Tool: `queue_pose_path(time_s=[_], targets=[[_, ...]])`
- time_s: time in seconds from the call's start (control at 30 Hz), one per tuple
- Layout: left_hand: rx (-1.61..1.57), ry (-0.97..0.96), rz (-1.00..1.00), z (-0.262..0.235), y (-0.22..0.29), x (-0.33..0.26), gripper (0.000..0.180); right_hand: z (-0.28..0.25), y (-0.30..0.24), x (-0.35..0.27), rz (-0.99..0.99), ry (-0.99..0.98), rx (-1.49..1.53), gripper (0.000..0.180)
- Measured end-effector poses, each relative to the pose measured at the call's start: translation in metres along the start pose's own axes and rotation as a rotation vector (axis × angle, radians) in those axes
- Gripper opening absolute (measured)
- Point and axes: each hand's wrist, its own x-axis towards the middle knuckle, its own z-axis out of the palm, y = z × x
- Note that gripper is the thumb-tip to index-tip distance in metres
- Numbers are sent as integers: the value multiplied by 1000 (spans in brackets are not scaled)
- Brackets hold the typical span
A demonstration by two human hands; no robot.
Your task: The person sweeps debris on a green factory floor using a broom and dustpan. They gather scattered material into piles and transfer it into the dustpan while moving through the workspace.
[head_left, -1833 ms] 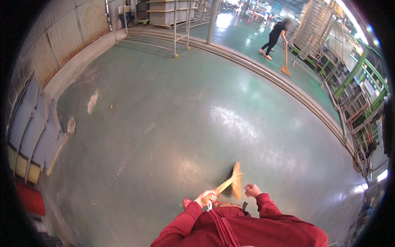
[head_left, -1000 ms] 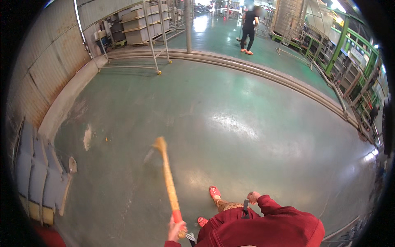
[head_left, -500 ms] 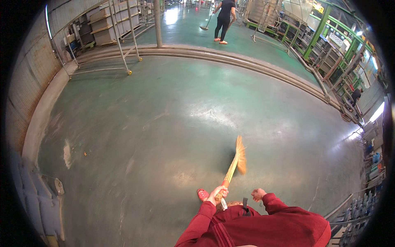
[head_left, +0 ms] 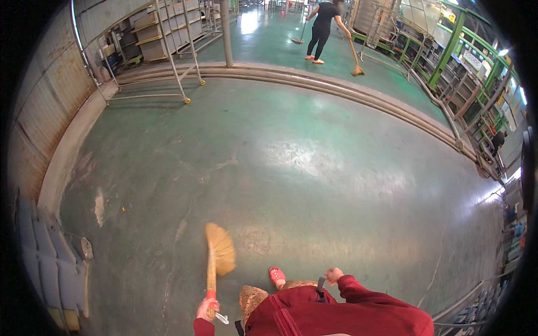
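Swinging leftward since half a second ago, the broom (head_left: 220,252) is now sitting out past the wearer's left side instead of in front of the body, and the left hand (head_left: 208,308) is travelling with it. From my distant seat I'm scanning left to right. Grey panels (head_left: 53,246) are standing along the left edge of the floor (head_left: 347,224), and inside that edge a small orange scrap (head_left: 124,209) is lying alone.

Toward the near left corner, the broom is pointing bristles-away, the left hand wrapping round its butt end behind a red band (head_left: 211,294); I'm guessing that end hold is giving reach. A white loop (head_left: 222,318) is dangling there, probably for hanging it up. By the near edge, one red sandal (head_left: 276,274) is showing; the other foot is hiding. Beyond the pipes (head_left: 330,87) at the far edge, a co-worker (head_left: 322,25) is holding a long-handled scoop (head_left: 297,41) and a second broom (head_left: 357,67), one on each side. The right hand (head_left: 334,275) is hovering near the waist, likely keeping clear; its fingers are curling, but I can't tell how tightly, or whether they're hiding anything.

Blur is softening the bristles, so I'm not judging floor contact. Far right, machinery (head_left: 487,106) is bending into the dark rim.
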Motion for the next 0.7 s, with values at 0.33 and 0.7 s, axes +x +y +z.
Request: queue_pose_path(time_s=[0.33, 0.7], targets=[[245, 14, 295, 84, 55, -66, 43, 86, -325, -103, -65, -664, 578, 68], [976, -802, 620, 224, 75, 60, 73, 126, -365, -86, -95, -495, 1234, 20]])
